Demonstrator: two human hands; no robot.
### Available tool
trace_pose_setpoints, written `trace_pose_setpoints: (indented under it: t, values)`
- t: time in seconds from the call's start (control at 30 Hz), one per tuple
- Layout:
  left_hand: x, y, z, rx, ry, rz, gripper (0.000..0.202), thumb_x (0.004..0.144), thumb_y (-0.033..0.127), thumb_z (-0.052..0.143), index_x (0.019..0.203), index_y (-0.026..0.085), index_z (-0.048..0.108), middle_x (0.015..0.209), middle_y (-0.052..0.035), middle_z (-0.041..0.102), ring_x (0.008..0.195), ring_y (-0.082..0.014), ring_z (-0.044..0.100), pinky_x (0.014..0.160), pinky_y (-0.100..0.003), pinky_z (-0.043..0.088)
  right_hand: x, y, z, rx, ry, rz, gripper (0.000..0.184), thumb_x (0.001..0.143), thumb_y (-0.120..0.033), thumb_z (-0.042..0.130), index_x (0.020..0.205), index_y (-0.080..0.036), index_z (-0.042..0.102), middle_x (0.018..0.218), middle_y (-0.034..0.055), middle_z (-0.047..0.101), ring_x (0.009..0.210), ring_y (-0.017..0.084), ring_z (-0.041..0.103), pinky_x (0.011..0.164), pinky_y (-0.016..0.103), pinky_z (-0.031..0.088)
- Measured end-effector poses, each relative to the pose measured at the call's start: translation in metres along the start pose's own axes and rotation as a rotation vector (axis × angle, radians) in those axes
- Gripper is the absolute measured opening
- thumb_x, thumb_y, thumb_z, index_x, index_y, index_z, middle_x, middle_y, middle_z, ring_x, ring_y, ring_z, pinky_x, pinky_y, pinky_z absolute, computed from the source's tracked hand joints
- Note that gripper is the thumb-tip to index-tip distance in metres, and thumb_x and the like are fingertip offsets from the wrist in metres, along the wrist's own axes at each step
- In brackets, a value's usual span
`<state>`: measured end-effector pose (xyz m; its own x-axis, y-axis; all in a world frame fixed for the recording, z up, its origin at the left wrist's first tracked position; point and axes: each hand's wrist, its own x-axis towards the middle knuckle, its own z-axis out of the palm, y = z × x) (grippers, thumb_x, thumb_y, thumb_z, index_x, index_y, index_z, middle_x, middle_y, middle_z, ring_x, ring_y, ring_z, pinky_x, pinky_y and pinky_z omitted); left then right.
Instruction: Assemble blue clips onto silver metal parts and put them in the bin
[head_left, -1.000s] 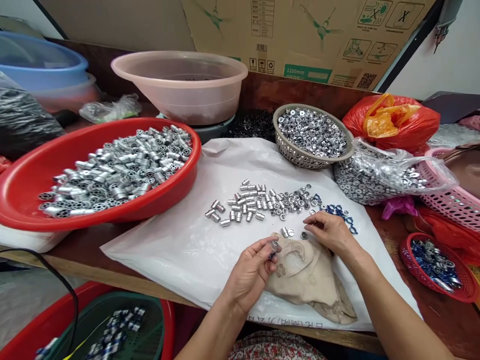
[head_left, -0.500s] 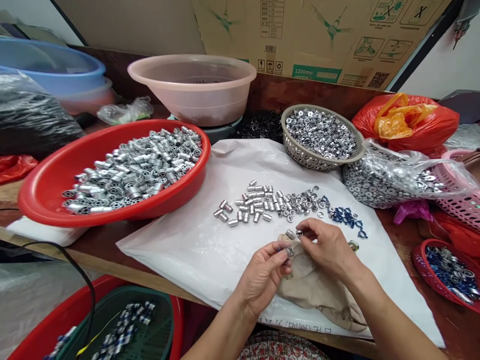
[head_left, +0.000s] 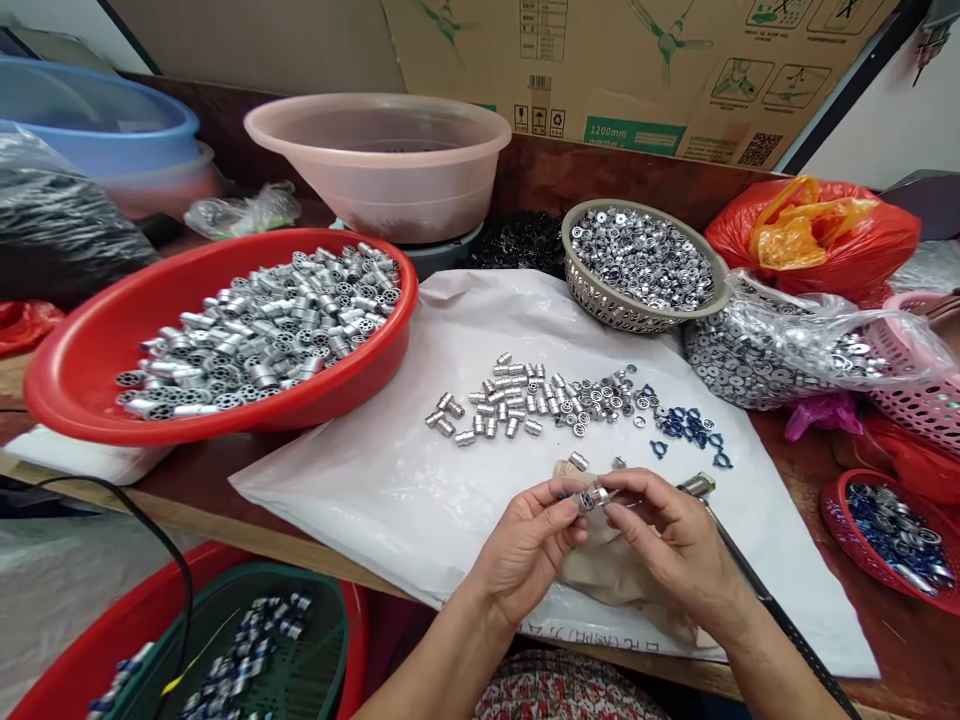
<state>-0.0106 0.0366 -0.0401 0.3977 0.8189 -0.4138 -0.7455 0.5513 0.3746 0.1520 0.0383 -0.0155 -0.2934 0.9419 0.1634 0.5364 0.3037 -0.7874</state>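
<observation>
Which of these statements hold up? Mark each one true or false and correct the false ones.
1. The left hand pinches a small silver metal cylinder. True.
2. Small blue rings lie on the white plastic sheet. True.
3. The round red plastic tub holds blue rings. False: it holds perforated silver metal cylinders.
4. The right hand lies flat on the sheet. False: it is raised above the beige cloth, fingertips at the cylinder.
5. A grey perforated plastic basket holds silver discs. True.
</observation>
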Motion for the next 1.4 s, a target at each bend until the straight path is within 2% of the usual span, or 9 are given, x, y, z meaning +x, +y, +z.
trace_pose_setpoints:
  t: [0.33, 0.5, 0.7, 0.9, 1.0, 1.07, 1.2, 1.3, 1.4]
  values:
    - [-0.002, -0.001, -0.003, 0.088, -0.007, -0.01, 0.025, 0.058, 0.016, 0.081, 0.08, 0.011, 0.07, 0.072, -0.0026, 0.067, 0.058, -0.0064, 0.058, 0.056, -0.015, 0.047, 0.004, -0.007, -0.008, 0.065, -0.107, -0.075, 0.023, 0.086, -0.022, 0.054, 0.106, -0.022, 0.066, 0.099, 0.007, 0.07, 0.092, 0.017, 0.065, 0.079, 0.03, 0.053]
    - [-0.004, 0.001, -0.001, 0.111, -0.007, -0.008, 0.024, 0.057, 0.018, 0.082, 0.077, 0.011, 0.07, 0.069, -0.0009, 0.066, 0.055, -0.0054, 0.057, 0.054, -0.014, 0.047, 0.002, -0.006, -0.008, 0.05, -0.007, -0.079, 0.019, 0.084, -0.021, 0.057, 0.101, -0.021, 0.067, 0.093, 0.006, 0.07, 0.087, 0.016, 0.065, 0.074, 0.027, 0.054]
    - [-0.006, -0.002, 0.0, 0.123, 0.002, -0.012, 0.026, 0.055, 0.018, 0.083, 0.077, 0.012, 0.07, 0.07, -0.002, 0.067, 0.057, -0.0064, 0.058, 0.054, -0.015, 0.047, 0.0, -0.006, -0.01, 0.079, -0.048, -0.094, 0.021, 0.084, -0.019, 0.058, 0.103, -0.022, 0.067, 0.094, 0.0052, 0.07, 0.089, 0.016, 0.065, 0.075, 0.027, 0.054]
    - [-0.007, -0.004, 0.002, 0.191, 0.031, -0.029, 0.028, 0.053, 0.022, 0.083, 0.075, 0.011, 0.07, 0.068, -0.0021, 0.066, 0.055, -0.0062, 0.056, 0.054, -0.016, 0.045, -0.006, -0.003, 0.0, -0.007, 0.014, -0.222, 0.024, 0.084, -0.017, 0.058, 0.105, -0.022, 0.067, 0.094, 0.0065, 0.07, 0.088, 0.017, 0.066, 0.077, 0.031, 0.055]
    - [-0.007, -0.004, 0.003, 0.429, 0.091, 0.037, 0.022, 0.059, 0.025, 0.077, 0.075, 0.013, 0.07, 0.065, -0.0016, 0.063, 0.055, -0.0081, 0.053, 0.054, -0.019, 0.043, -0.018, 0.004, 0.005, -0.111, 0.083, -0.267, 0.027, 0.086, -0.014, 0.053, 0.108, -0.022, 0.066, 0.096, 0.0066, 0.069, 0.088, 0.016, 0.065, 0.074, 0.027, 0.055]
    - [-0.005, -0.003, 0.003, 0.802, 0.122, 0.193, 0.01, 0.065, 0.02, 0.069, 0.074, 0.015, 0.069, 0.07, -0.0027, 0.062, 0.06, -0.0113, 0.054, 0.055, -0.022, 0.043, -0.034, 0.016, 0.0, -0.25, 0.084, -0.218, 0.029, 0.087, -0.019, 0.05, 0.113, -0.023, 0.063, 0.1, 0.0071, 0.066, 0.091, 0.017, 0.064, 0.077, 0.028, 0.055]
    - [0.007, -0.006, 0.002, 1.519, -0.033, 0.56, 0.02, 0.07, 0.007, 0.054, 0.082, 0.016, 0.067, 0.084, -0.007, 0.059, 0.078, -0.0198, 0.056, 0.069, -0.032, 0.046, -0.084, 0.062, -0.032, -0.762, 0.314, 0.145, 0.047, 0.085, -0.044, 0.047, 0.122, -0.015, 0.054, 0.102, 0.0151, 0.061, 0.092, 0.028, 0.062, 0.079, 0.045, 0.052]
    - [0.014, -0.011, -0.002, 1.714, -0.124, 0.663, 0.031, 0.072, 0.007, 0.051, 0.099, 0.018, 0.062, 0.093, -0.0084, 0.061, 0.089, -0.0237, 0.055, 0.08, -0.039, 0.045, -0.113, 0.088, -0.052, -0.891, 0.214, 0.341, 0.038, 0.085, -0.046, 0.042, 0.098, -0.016, 0.06, 0.089, 0.0136, 0.064, 0.082, 0.03, 0.063, 0.073, 0.047, 0.052]
    - [0.015, -0.014, -0.005, 1.765, -0.094, 0.664, 0.033, 0.074, 0.01, 0.053, 0.106, 0.018, 0.057, 0.097, -0.0088, 0.062, 0.092, -0.0251, 0.053, 0.082, -0.04, 0.045, -0.116, 0.082, -0.053, -0.807, 0.193, 0.334, 0.031, 0.087, -0.044, 0.039, 0.09, -0.02, 0.058, 0.086, 0.0099, 0.066, 0.079, 0.027, 0.065, 0.068, 0.04, 0.053]
